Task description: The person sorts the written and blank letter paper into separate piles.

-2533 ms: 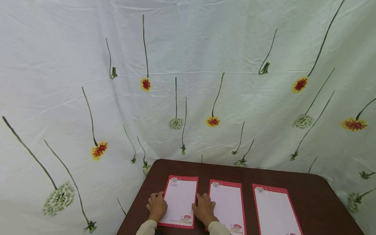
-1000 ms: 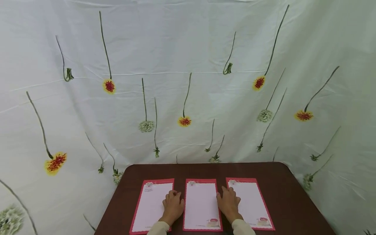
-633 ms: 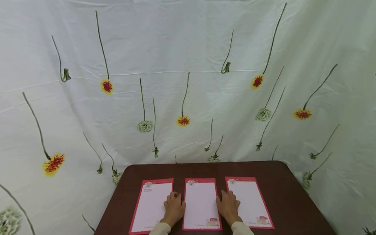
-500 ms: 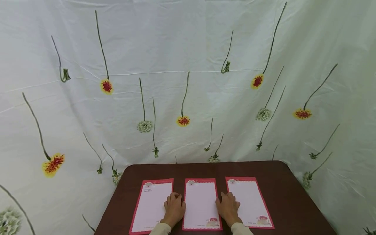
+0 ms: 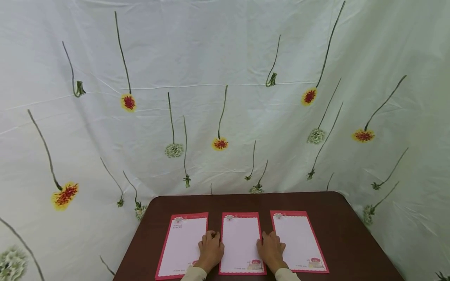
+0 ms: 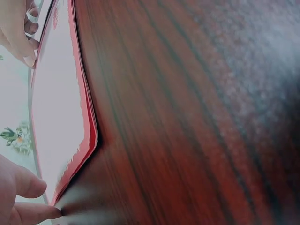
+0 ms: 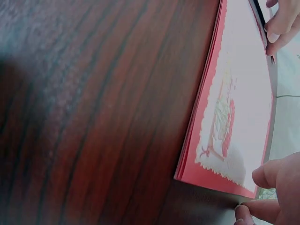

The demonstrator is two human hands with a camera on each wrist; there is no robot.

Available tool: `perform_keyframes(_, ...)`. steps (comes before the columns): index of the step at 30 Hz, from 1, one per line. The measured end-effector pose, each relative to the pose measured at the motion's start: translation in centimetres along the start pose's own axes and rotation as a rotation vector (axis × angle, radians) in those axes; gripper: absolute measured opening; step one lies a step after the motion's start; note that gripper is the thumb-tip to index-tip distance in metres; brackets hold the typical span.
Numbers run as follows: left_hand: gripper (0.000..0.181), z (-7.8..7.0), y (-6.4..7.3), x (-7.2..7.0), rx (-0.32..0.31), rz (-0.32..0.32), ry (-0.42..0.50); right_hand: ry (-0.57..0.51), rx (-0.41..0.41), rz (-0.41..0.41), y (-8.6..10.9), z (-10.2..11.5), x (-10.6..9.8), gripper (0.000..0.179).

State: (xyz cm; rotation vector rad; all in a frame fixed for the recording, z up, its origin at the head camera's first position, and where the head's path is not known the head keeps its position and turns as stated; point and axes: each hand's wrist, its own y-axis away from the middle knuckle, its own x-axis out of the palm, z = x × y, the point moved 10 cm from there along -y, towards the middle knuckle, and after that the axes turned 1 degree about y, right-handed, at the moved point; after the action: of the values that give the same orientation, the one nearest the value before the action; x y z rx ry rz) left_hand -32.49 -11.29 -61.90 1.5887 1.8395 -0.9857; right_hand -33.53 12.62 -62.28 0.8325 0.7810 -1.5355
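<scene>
Three notepads with red borders lie in a row on a dark brown table: a left pad [image 5: 183,248], a middle pad [image 5: 240,240] and a right pad [image 5: 297,240]. My left hand [image 5: 211,250] rests at the middle pad's left edge, partly over the left pad. At its right edge is my right hand [image 5: 272,249], partly over the right pad. Neither hand lifts anything. In the left wrist view, the thumb and a finger of my left hand [image 6: 21,192] are by a pad corner [image 6: 89,136]. Similarly, my right hand [image 7: 281,190] is beside a corner in the right wrist view.
The table [image 5: 246,200] has rounded far corners and a wood grain. Behind it hangs a white cloth [image 5: 197,58] printed with flowers and stems. Narrow strips of table separate the pads.
Both hands have gone from the left pad's sides to the middle pad's sides, and the head view has turned right. Lately the right hand has slid slightly nearer along the edge.
</scene>
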Motion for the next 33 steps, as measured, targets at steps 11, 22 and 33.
perform_keyframes(11, 0.041, -0.5, 0.1, 0.5, -0.033, 0.054, -0.004, -0.018, -0.022, -0.039, 0.4, 0.5, 0.0, 0.047)
perform_keyframes(22, 0.04, -0.7, 0.2, 0.8, -0.001, 0.002, 0.013, -0.009, -0.034, -0.059, 0.4, 0.9, -0.3, 0.047)
perform_keyframes(33, 0.041, -1.2, 0.0, 1.0, -0.054, 0.099, -0.036, -0.023, -0.049, -0.087, 0.5, 1.2, -0.7, 0.047)
